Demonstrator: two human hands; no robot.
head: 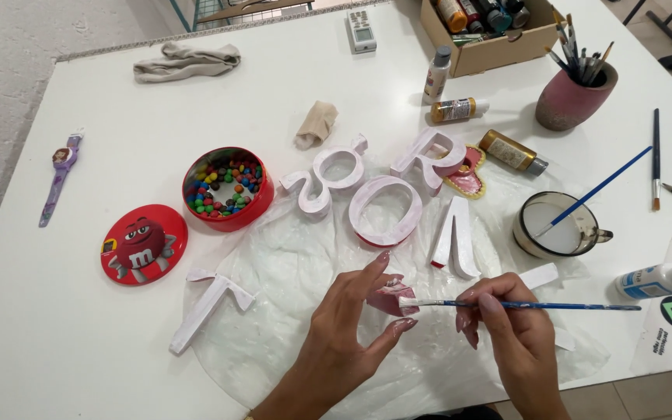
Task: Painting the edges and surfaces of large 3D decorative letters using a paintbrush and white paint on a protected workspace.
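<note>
Both forearms come in from the near edge. The left hand is raised on its wrist, fingers spread and slightly curled, index pointing up. The right hand is knuckles-up, fingertips pinched together in a writing grip.

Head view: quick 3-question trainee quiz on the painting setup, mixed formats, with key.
1. True or false: the right hand holds a brush.
2. What does the left hand steady? A) a small red piece B) a bottle C) a watch
3. Fill in: the red tin of candies has its lid ____.

Key: 1 true; 2 A; 3 off, lying on the table beside the tin.
</note>
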